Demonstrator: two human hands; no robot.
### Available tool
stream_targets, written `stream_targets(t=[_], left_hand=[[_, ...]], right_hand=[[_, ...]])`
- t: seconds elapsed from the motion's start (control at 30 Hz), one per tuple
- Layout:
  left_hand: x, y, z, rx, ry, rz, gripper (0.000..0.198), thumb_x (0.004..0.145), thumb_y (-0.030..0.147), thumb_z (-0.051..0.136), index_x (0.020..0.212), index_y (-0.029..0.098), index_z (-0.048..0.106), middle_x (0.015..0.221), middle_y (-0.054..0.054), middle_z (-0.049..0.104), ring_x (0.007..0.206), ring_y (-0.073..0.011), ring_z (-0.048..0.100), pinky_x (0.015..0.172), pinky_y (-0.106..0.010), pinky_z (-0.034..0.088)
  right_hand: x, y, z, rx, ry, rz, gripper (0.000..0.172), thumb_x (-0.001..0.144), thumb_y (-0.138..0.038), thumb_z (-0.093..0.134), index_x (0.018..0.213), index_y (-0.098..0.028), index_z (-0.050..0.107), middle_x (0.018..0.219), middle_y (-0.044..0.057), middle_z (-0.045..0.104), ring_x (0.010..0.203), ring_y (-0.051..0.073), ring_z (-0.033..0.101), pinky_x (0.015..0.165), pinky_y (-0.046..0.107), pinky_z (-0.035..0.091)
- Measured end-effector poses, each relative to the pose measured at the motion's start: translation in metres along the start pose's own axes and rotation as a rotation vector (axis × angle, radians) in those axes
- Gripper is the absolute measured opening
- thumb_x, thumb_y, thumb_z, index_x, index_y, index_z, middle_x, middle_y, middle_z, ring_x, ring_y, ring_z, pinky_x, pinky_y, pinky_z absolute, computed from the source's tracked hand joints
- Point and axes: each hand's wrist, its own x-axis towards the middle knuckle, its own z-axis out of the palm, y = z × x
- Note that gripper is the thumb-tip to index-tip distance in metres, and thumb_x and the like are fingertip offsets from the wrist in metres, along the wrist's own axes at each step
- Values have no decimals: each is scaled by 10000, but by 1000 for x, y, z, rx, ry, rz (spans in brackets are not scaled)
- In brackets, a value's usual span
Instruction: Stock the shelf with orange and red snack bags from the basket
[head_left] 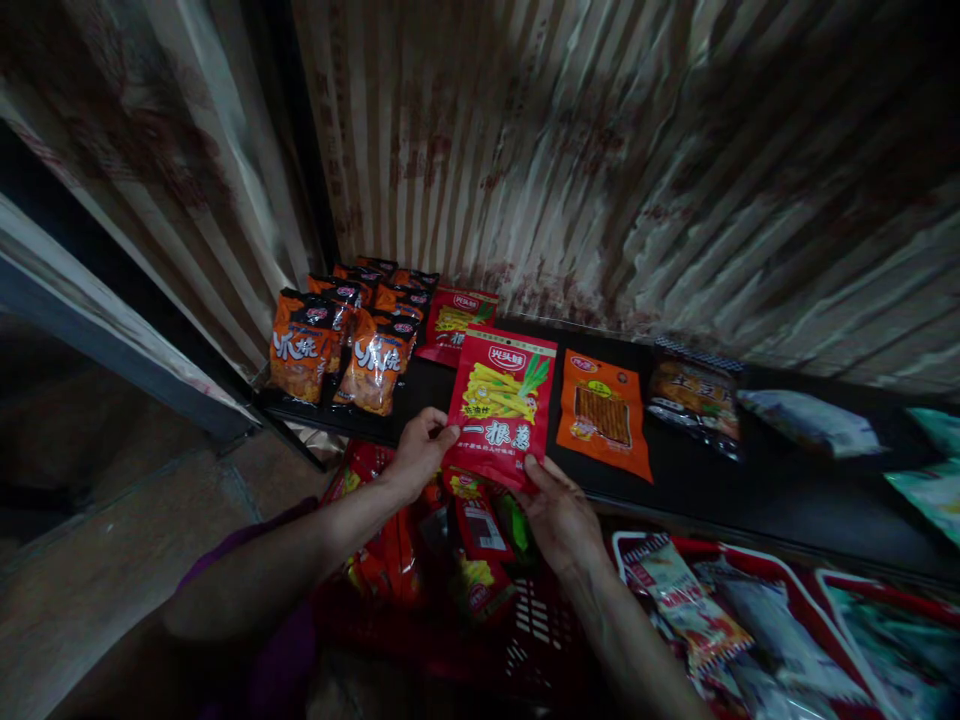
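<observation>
Both of my hands hold a red snack bag (501, 405) with yellow sticks and green leaves printed on it. My left hand (424, 450) pinches its lower left edge, and my right hand (559, 510) grips the lower right corner with the thumb on the front. The bag is upright, facing me, at the shelf's front edge. Just behind it, partly covered, stands a matching red bag (448, 322). Left of these are several orange-and-black snack bags (373, 365) in rows. To the right, a flat orange packet (604, 412) lies on the black shelf (765, 500).
Farther right on the shelf are a dark snack bag (695, 398) and a white-blue packet (811, 422). Below my hands, a red basket (536, 615) holds more red bags. Another red basket (795, 590) of packets stands to its right. A striped, wrinkled sheet (600, 180) hangs behind.
</observation>
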Motion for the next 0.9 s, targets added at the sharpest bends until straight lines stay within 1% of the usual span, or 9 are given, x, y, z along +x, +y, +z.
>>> stream_targets(t=[0.13,0.23,0.3,0.4,0.47,0.53,0.63,0.73,0.9], left_hand=[[3,0,0,13,36,-5,75,678,144,598,691,168,528,646,38,571,618,-93,529,613,-203,407],[4,-2,-2,4,68,-5,134,696,153,601,809,169,531,678,36,571,617,-87,533,595,-196,418],[5,-4,-3,5,57,6,196,717,187,600,896,178,522,709,35,567,615,-90,535,548,-188,417],[11,-6,-5,33,28,55,245,735,217,593,966,184,517,802,6,577,671,-114,566,501,-189,424],[16,-8,-6,53,57,137,288,748,214,589,1025,177,518,914,-34,591,786,-139,598,575,-220,475],[22,-9,-8,86,94,250,355,771,224,590,1113,177,508,1062,-79,585,961,-172,595,745,-282,507],[27,-10,-11,202,98,385,375,801,238,575,1169,186,521,1235,-108,536,1174,-207,506,969,-369,430],[30,-10,-13,330,107,407,364,801,189,548,1164,173,559,1330,-122,478,1258,-218,438,1049,-399,359],[36,-8,-16,423,142,345,380,816,177,517,1190,148,577,1382,-144,443,1302,-220,401,1092,-397,307]], right_hand=[[3,3,0,-5,4,-2,300,527,-208,861,777,-164,700,775,12,738,651,140,687,618,228,582],[6,5,0,-21,8,-19,310,531,-216,856,794,-169,700,774,10,734,688,153,690,652,254,585],[11,5,2,-29,7,-37,325,522,-233,861,795,-172,697,777,6,733,709,155,688,661,260,586],[19,2,8,-35,7,-63,342,497,-244,871,781,-165,698,790,14,735,692,145,681,610,235,578],[26,-1,16,-45,11,-88,336,490,-243,871,768,-165,700,780,14,734,672,142,677,584,230,573],[36,-4,26,-67,-1,-118,322,506,-250,861,775,-170,702,776,11,734,666,145,677,587,245,577],[53,-8,44,-105,-11,-158,291,541,-246,839,785,-169,701,744,5,728,636,138,670,583,249,576],[70,-11,60,-130,-13,-189,236,579,-213,809,781,-160,699,708,-4,719,591,122,654,569,240,570],[91,-9,74,-164,20,-176,126,642,-144,735,759,-154,688,659,-10,704,539,113,635,547,242,568]])
